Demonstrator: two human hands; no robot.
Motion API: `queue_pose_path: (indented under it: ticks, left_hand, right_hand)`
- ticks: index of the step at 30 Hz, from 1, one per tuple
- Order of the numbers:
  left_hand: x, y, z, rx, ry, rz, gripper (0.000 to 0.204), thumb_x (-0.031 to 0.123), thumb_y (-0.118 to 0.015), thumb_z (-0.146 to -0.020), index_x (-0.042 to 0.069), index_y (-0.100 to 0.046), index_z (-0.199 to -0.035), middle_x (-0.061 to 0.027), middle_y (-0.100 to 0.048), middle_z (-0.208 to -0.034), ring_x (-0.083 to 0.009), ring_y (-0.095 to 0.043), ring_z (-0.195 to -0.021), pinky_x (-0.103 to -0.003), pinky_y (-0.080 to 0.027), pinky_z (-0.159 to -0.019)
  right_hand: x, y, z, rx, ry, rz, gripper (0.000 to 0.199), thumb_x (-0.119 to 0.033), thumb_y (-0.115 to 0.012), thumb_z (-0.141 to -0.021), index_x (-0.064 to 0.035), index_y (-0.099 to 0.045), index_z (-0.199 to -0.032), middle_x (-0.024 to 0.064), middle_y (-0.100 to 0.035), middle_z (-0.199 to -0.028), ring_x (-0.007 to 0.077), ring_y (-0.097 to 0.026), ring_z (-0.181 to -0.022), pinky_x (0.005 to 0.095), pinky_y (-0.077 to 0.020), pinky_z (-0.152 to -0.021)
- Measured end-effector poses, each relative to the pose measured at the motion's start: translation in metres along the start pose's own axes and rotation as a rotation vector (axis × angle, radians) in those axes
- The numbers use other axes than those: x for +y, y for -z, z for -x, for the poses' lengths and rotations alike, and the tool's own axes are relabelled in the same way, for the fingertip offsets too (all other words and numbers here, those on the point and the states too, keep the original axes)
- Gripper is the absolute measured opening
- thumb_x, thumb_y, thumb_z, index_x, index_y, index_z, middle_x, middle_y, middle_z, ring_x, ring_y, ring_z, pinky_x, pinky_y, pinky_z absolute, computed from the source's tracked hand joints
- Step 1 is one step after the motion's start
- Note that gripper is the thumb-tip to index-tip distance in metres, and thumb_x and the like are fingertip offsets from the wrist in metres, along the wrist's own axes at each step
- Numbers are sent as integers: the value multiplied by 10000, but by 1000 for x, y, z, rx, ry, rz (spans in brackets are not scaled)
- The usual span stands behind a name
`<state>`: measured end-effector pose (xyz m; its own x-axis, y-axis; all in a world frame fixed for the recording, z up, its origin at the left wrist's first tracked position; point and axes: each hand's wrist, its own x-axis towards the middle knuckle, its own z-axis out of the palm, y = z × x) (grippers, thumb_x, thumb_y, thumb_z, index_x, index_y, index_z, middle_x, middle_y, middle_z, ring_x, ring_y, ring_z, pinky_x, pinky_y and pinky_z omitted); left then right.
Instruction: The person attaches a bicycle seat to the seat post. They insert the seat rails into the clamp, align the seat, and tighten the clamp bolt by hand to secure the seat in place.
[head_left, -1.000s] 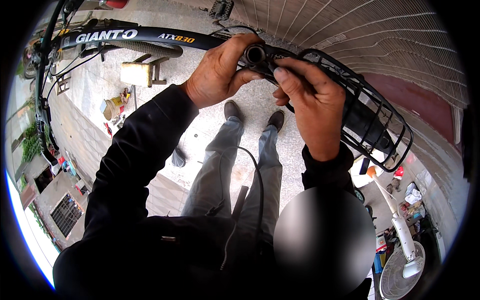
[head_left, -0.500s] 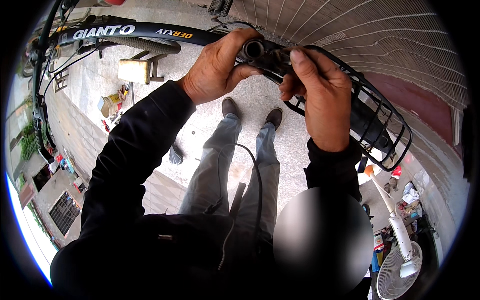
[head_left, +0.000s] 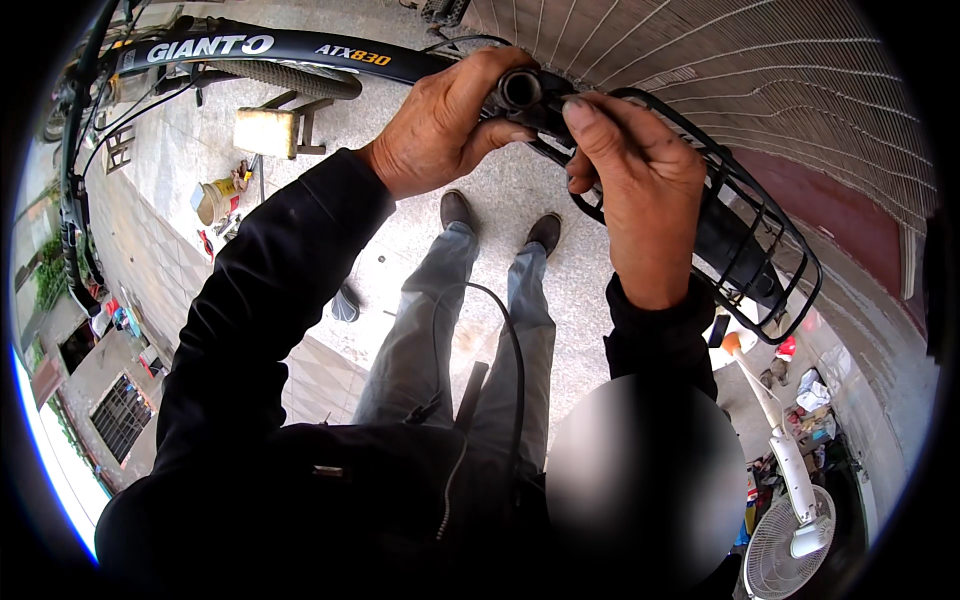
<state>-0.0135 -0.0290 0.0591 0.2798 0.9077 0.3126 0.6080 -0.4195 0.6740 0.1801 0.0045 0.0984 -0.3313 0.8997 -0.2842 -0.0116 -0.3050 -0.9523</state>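
Observation:
A black bicycle frame stretches across the top of the view from the left to my hands. The open round top of its seat tube faces up, with no saddle in it. My left hand is closed around the tube's top, thumb on the near side and fingers over the far side. Just right of the tube, my right hand is closed in a pinch at a dark part by the tube's collar. Its fingers hide what they hold. A black rear rack extends from behind my right hand toward the lower right.
A corrugated shutter stands beyond the bicycle. On the floor at left are a stool with a pale seat and a bucket near some tools. A white fan stands at lower right. My shoes are below the frame.
My right hand's thumb and fingers have shifted slightly left, closer to the seat tube. The left hand keeps its hold. The whole view has moved a little.

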Motion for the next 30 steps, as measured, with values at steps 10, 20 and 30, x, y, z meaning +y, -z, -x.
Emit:
queue_pose_path:
  ticks: [10, 20, 30]
  left_hand:
    - [-2, -1, 5, -50, 73, 58, 616, 213, -697, -826, 26, -373, -1315, -174, -555, -1210, -337, -573, -1112, -364, -453, -935]
    - [-2, -2, 0, 2, 4, 23, 577, 235, -700, -822, 62, -376, -1267, -153, -573, -1066, -336, -633, -966, -374, -544, -775]
    - [1, -3, 2, 25, 42, 44, 615, 164, -749, -774, 43, -404, -1268, -159, -594, -1067, -334, -629, -983, -367, -525, -798]
  right_hand:
    - [5, 3, 2, -71, 64, 19, 198, -138, -683, -878, -13, -691, -1031, 6, -627, -713, 38, -558, -630, 183, -454, -549]
    - [7, 15, -2, -165, -81, -242, 220, -15, -644, -871, 2, -649, -1090, 33, -662, -906, 63, -605, -813, 184, -479, -736]
    - [5, 25, -5, -298, -79, -132, 188, -32, -669, -859, -13, -676, -1047, 17, -656, -842, 44, -569, -743, 180, -459, -671]
